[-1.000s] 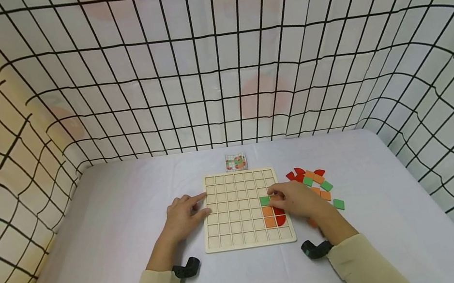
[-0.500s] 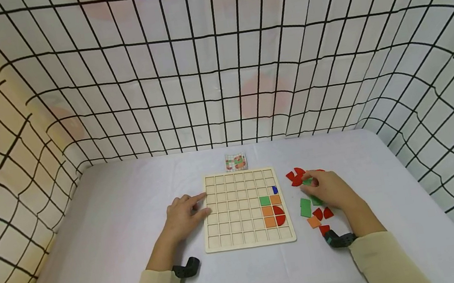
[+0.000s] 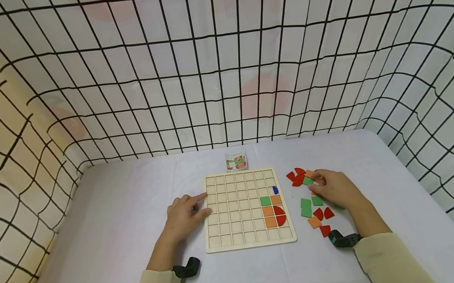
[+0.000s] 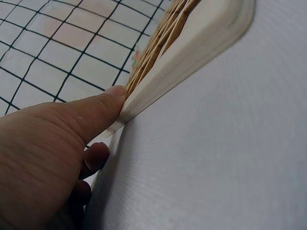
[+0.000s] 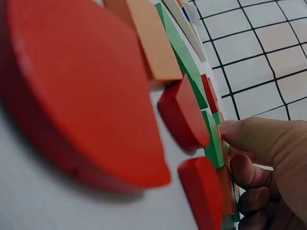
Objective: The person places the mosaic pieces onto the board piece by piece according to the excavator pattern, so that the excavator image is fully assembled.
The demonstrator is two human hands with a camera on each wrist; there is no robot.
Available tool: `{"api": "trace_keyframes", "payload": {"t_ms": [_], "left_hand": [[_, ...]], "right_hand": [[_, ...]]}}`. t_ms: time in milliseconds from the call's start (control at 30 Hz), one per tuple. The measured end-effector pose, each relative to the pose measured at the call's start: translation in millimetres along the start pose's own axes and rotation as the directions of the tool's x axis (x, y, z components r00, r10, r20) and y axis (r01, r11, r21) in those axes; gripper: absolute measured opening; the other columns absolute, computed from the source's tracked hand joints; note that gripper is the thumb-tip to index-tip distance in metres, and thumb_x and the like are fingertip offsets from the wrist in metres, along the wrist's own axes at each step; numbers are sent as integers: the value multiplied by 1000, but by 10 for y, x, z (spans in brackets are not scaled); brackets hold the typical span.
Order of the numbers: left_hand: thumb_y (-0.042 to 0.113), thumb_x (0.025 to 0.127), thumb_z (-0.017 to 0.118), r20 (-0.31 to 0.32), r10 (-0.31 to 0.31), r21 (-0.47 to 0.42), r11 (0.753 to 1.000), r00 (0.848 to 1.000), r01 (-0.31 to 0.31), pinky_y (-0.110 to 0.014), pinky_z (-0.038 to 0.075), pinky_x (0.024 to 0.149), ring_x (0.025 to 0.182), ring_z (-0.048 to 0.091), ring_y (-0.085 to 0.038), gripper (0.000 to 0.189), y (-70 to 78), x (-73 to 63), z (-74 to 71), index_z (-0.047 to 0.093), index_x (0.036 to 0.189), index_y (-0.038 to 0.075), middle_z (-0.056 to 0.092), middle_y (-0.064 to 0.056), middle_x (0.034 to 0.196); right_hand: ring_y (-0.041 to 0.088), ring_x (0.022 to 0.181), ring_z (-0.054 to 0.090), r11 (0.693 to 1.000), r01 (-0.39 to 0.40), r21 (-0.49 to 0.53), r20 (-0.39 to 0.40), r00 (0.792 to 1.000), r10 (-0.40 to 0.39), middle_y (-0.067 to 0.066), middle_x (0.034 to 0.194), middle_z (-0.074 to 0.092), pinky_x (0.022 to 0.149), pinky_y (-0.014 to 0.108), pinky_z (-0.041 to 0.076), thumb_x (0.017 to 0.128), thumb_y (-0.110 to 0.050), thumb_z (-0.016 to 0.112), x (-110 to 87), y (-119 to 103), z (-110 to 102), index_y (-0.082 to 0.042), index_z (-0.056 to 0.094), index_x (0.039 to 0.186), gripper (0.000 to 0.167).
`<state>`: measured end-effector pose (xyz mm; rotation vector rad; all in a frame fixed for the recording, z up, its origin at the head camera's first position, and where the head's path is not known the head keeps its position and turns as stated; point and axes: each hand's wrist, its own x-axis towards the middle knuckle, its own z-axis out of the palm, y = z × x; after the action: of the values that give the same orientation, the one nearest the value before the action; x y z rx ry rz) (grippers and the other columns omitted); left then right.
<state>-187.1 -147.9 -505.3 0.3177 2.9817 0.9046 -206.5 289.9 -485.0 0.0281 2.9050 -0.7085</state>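
Note:
The left hand [image 3: 184, 217] rests at the left edge of a wooden grid board [image 3: 234, 211]. Its thumb and index finger touch the rim, the thumb [image 4: 103, 108] pressed to the side in the left wrist view. Over the loose flat pieces right of the board, the right hand [image 3: 334, 189] has thumb and index finger lowered beside a green tile [image 3: 308, 181] and an orange tile [image 3: 309, 173]. In the right wrist view the thumb [image 5: 254, 136] overlaps an orange edge; I cannot tell whether a piece is pinched. The other fingers curl under.
The board holds a green square [image 3: 265, 201], orange squares [image 3: 270, 222], red quarter-rounds [image 3: 280, 220] and a small blue piece [image 3: 276, 190]. Green rectangles [image 3: 306, 208] and red pieces [image 3: 298, 180] lie to its right. A patterned card [image 3: 236, 162] stands behind it. Black wire mesh [image 3: 220, 98] surrounds the table.
The right hand has left an orange square in the board and moved right to the loose pieces, then shifted slightly further right among them. The left hand has stayed put.

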Motion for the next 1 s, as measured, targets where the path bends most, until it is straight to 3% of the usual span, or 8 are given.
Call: {"api": "trace_keyframes", "payload": {"t_ms": [200, 600, 1000], "left_hand": [[42, 92, 74, 3, -1, -4, 1000, 1000, 1, -40, 31, 83, 85, 41, -15, 55, 8, -5, -12, 63, 142, 22, 57, 4, 90], [42, 93, 73, 8, -5, 1, 1000, 1000, 5, -44, 34, 87, 87, 42, -15, 54, 16, -6, -27, 62, 142, 23, 58, 3, 92], [42, 92, 74, 4, 1, 10, 1000, 1000, -1, -41, 33, 84, 86, 43, -15, 55, 5, 6, -12, 63, 142, 23, 58, 3, 91]], "right_hand": [[22, 85, 53, 1000, -17, 18, -4, 1000, 17, 6, 85, 56, 69, 32, 42, 95, -37, 70, 4, -29, 9, -7, 64, 125, 43], [20, 78, 53, 1000, -9, -14, -16, 1000, 9, 4, 79, 56, 64, 31, 41, 94, -34, 69, 10, -84, 8, -7, 67, 115, 34], [20, 80, 54, 999, 8, -35, 23, 1000, -7, 4, 82, 57, 65, 31, 42, 89, -42, 74, 0, -99, 32, -11, 68, 112, 40]]}}
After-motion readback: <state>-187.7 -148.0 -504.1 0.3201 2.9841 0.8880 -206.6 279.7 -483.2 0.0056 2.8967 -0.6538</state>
